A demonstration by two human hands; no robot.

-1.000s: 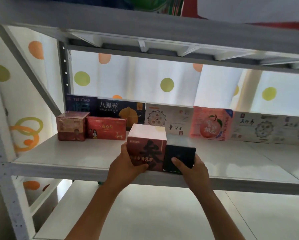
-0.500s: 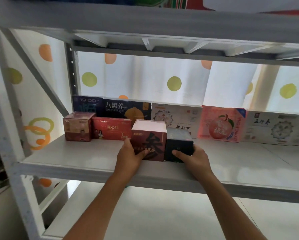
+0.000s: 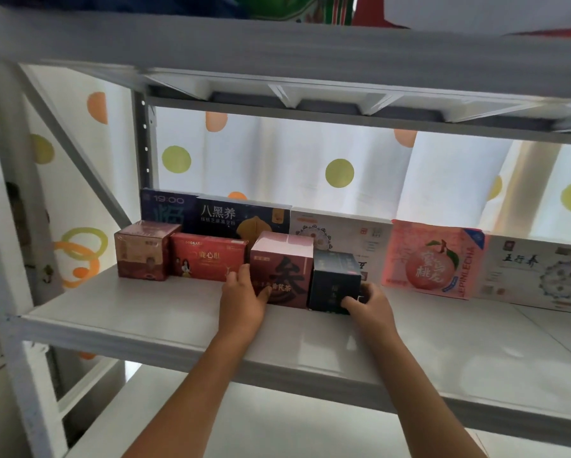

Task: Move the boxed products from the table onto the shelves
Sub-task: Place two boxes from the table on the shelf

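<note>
The person is showing two bare forearms, with no sleeve, watch, bracelet or glove appearing on either. The left hand (image 3: pixel 243 300) and right hand (image 3: pixel 370 307) are wearing no rings, and the fingernails that are showing are looking short and unpainted.

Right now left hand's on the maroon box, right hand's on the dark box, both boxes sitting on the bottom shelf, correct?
Not quite. The head view shows the maroon box and dark box on the middle shelf, not the bottom one. The rest holds: left hand on the maroon box, right hand on the dark box.
</note>
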